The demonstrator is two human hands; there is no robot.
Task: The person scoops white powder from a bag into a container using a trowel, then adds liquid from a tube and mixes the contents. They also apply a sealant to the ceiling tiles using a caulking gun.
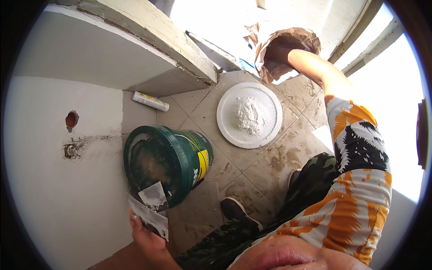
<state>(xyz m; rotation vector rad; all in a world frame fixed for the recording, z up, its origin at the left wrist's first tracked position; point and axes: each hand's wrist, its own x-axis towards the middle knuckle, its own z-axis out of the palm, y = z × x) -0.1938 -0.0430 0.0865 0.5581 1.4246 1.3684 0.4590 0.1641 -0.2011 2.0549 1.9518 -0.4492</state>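
Observation:
My left hand point(146, 236) is closed around a wide putty knife point(150, 218), its metal blade smeared with white plaster. Just beyond it, a smaller plaster-smeared blade point(153, 196) shows over the bucket lid; whether I hold that one too, I cannot tell. My right forearm point(308, 65) reaches into an open brown paper bag point(265, 63) at the far right. The bag's wall hides the hand and whatever its fingers do. Between my arms, a heap of white powder point(251, 116) sits on a round white lid point(227, 128) lying on the floor.
A dark green bucket point(195, 150) with a dusty lid stands by the left wall. Behind it a white cartridge tube point(150, 101) lies on the floor. A ledge point(148, 40) juts out at the upper left. My shoes point(236, 209) rest on dirty tiles point(265, 180).

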